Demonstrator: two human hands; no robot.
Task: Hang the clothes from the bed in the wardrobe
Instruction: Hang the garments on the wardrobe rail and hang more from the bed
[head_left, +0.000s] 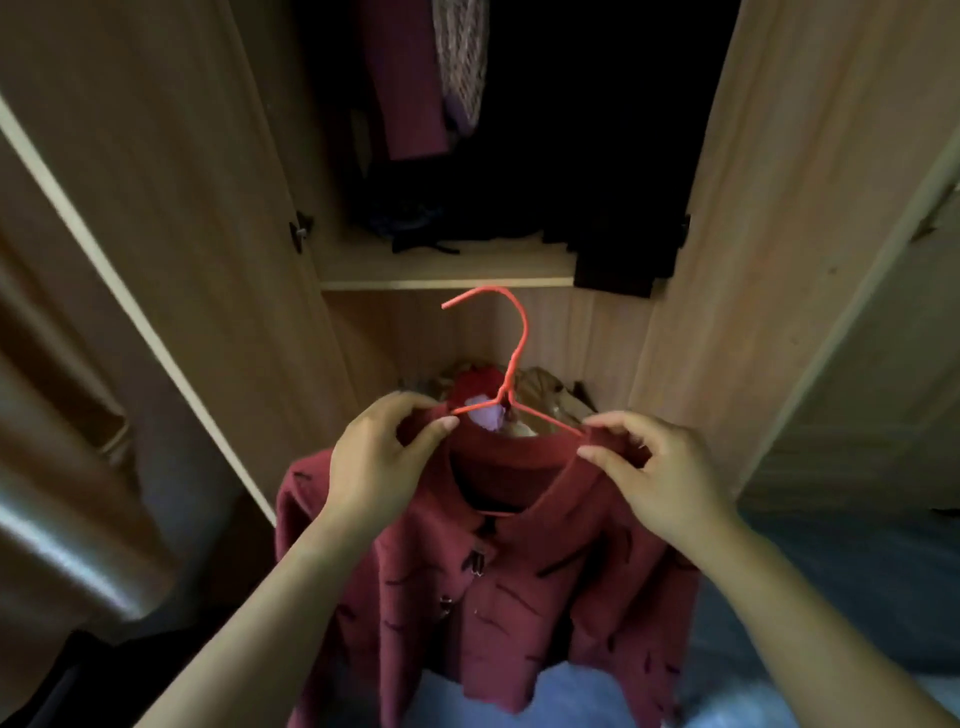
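Observation:
A dark red buttoned cardigan with small dark marks hangs on a red wire hanger in front of the open wardrobe. My left hand pinches the garment's left shoulder by the collar. My right hand pinches the right shoulder at the hanger's arm. The hanger's hook points up and to the left, free of any rail. The hanging rail is out of view.
Two wooden wardrobe doors stand open left and right. Garments hang in the dark upper part; dark clothes lie on the shelf. Brown clothing sits in the lower compartment behind the hanger. Blue fabric lies below right.

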